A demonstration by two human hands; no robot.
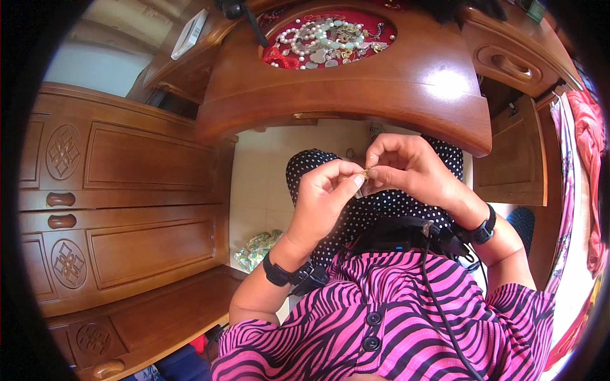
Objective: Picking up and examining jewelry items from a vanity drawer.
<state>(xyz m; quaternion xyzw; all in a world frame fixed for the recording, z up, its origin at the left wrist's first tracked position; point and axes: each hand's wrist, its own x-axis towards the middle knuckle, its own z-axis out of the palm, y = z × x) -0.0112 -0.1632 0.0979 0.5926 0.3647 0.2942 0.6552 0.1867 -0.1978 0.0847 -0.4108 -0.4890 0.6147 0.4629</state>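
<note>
A small gold-coloured piece of jewellery (pixel 366 171) is pinched between both hands above my lap. My left hand (pixel 329 183) grips it between thumb and forefinger. From the other side, my right hand (pixel 405 166) holds it with thumb and fingertips, the hand arched over it. Fingers hide most of the piece, so its exact kind cannot be told. Beyond the hands, an oval red-lined inset (pixel 376 28) in the wooden table holds pearl strings (pixel 294 44), pale green bead bracelets (pixel 350 45), a red cord (pixel 284 59), and gold and silver pieces.
The curved front edge of the wooden table (pixel 343 102) lies just past my hands. A carved wooden cabinet (pixel 143 157) stands at the left. At the right are an open cabinet door (pixel 514 157) and hanging clothes (pixel 588 143). A black cable (pixel 436 305) runs down my shirt.
</note>
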